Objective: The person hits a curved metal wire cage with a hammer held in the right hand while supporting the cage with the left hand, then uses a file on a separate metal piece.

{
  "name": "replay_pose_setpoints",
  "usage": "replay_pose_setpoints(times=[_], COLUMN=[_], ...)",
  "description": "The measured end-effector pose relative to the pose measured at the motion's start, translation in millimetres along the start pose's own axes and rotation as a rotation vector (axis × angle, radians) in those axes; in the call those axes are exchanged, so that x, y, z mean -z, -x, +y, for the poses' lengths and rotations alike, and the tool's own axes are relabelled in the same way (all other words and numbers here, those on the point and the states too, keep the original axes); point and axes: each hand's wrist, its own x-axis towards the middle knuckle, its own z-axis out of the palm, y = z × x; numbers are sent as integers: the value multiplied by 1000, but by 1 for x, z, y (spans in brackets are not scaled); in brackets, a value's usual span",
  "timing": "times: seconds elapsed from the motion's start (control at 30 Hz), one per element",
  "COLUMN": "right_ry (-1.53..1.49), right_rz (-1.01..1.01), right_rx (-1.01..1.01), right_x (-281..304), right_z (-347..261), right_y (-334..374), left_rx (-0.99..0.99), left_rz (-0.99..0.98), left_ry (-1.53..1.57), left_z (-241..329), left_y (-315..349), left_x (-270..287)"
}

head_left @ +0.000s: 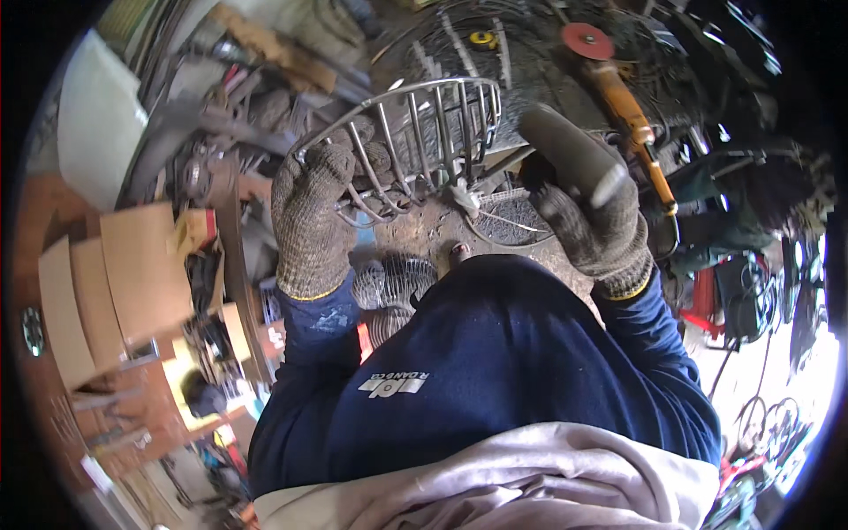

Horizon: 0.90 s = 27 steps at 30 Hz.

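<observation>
My left hand, in a knitted brown-grey glove, is closed around the near left end of a curved metal wire basket. The basket has a rounded rim and several parallel bars, and it is held up tilted above the bench. My right hand, gloved the same way, grips a thick grey cylinder with a rounded end, to the right of the basket and apart from it. Motion blurs that cylinder, so its exact kind is unclear. Both hands' fingertips are partly hidden.
An orange angle grinder with a red disc lies on the dark, cluttered bench at the right. A small yellow round object sits at the back. Similar wire pieces stand low near my body. Cardboard boxes are at the left.
</observation>
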Motion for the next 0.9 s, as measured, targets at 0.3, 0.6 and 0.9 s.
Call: replay_pose_setpoints(times=[0.3,0.6,0.9], right_ry=[176,293,357], right_rz=[-335,-404,-492], right_rx=[73,62,118], right_x=[-34,-84,-134], right_z=[41,36,10], right_y=[24,30,52], left_rx=[-20,-11,50], left_rz=[316,350,381], left_ry=[-93,190,143], left_z=[3,-20,-16], left_y=[70,98,126], left_x=[42,116,152])
